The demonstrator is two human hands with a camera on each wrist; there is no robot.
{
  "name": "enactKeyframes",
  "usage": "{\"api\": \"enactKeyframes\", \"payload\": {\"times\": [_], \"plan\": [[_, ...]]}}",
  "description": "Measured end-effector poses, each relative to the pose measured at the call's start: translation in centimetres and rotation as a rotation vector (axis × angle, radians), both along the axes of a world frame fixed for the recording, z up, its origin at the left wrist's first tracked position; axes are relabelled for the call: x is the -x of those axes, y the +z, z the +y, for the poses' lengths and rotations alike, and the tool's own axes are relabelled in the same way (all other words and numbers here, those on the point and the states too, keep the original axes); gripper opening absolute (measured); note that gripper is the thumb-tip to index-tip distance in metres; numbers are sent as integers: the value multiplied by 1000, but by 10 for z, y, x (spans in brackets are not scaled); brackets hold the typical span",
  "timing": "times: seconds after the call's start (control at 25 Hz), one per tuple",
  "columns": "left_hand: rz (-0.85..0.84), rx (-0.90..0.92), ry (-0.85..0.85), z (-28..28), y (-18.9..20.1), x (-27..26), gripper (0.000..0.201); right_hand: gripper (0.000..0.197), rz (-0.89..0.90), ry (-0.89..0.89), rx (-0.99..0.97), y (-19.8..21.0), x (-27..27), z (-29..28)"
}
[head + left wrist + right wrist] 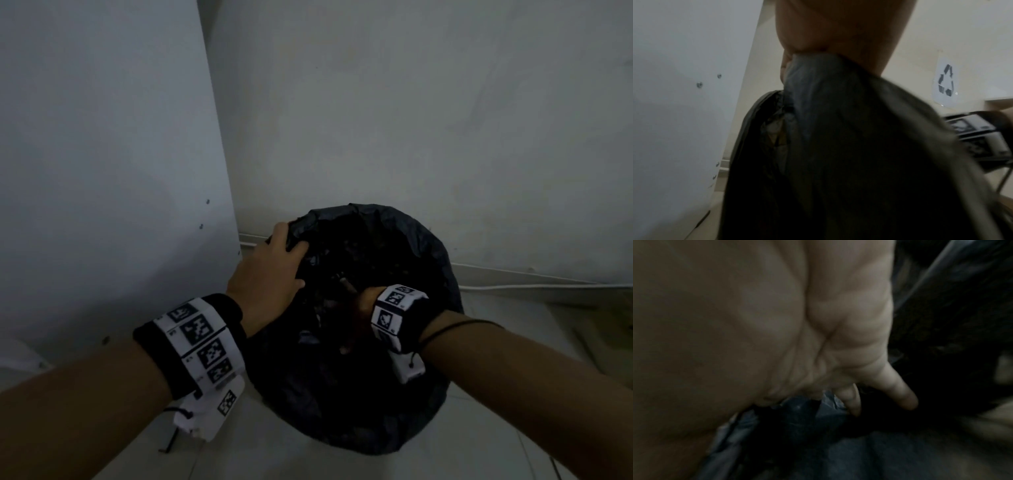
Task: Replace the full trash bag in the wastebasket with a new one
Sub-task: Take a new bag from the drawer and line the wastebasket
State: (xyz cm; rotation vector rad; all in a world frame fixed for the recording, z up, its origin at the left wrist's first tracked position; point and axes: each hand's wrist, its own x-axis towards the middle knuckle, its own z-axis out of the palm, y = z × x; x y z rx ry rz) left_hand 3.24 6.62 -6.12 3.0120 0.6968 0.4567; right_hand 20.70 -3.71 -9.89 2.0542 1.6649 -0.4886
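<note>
A black trash bag (394, 246) lines a round wastebasket standing on the floor in a corner; the bag drapes over the basket and hides it. Dark rubbish shows dimly inside. My left hand (270, 270) grips the bag's rim at its far left; in the left wrist view a bunch of the grey-black trash bag (828, 113) runs up into my left hand (838, 32). My right hand (359, 308) reaches down at the near right rim. In the right wrist view, my right hand (818, 386) curls over a fold of the trash bag (818, 443), little finger sticking out.
A white cabinet panel (102, 171) stands close on the left and a pale wall (411, 102) behind. A white cable (531, 286) runs along the baseboard at the right. Tiled floor (274, 455) lies in front. A recycling sign (945, 82) hangs on the wall.
</note>
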Motion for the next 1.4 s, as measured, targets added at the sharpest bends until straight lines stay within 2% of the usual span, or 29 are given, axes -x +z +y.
{"api": "enactKeyframes", "payload": {"times": [0.08, 0.2, 0.36, 0.44, 0.52, 0.64, 0.68, 0.72, 0.8, 0.92, 1.0, 1.08, 1.16, 1.24, 1.32, 1.4], "plan": [[7, 18, 47, 7, 0, 2, 54, 82, -42, 125, -48, 2, 4, 13], [-10, 40, 100, 12, -2, 3, 57, 86, -158, 229, -139, 12, 26, 35], [-38, 79, 99, 17, -4, -2, 46, 95, -14, 221, -63, 11, 35, 57], [-54, 123, 106, 24, -4, 1, 40, 79, 46, 217, -97, 15, 28, 54], [-74, 155, 125, 32, -7, 5, 37, 58, 93, 112, -93, 25, 13, 42], [-94, 185, 151, 37, -9, 3, 40, 37, 54, -156, 184, 48, -13, 17], [-93, 189, 154, 37, -8, -1, 41, 39, 79, -191, 283, 56, -15, 16], [-91, 190, 158, 38, -6, -6, 42, 51, 109, -184, 336, 63, -15, 17], [-86, 192, 178, 40, -3, -13, 47, 71, 211, -126, 303, 75, -6, 15], [-88, 256, 263, 49, 0, -18, 55, 72, 503, -75, 248, 80, 8, -4], [-178, 358, 332, 56, -1, -19, 58, 72, 642, -42, 265, 76, 19, -22], [-323, 485, 366, 63, -3, -19, 54, 58, 574, 73, 162, 57, 24, -31], [-454, 557, 364, 73, -9, -17, 48, 38, 363, 170, -133, 38, 15, -27], [-535, 593, 334, 81, -15, -15, 51, 31, 214, 177, -358, 36, 0, -20], [-524, 667, 299, 82, -26, -13, 64, 32, 141, 185, -433, 41, -14, -13], [-501, 738, 281, 76, -41, -11, 80, 34, 79, 183, -425, 38, -26, -8]]}}
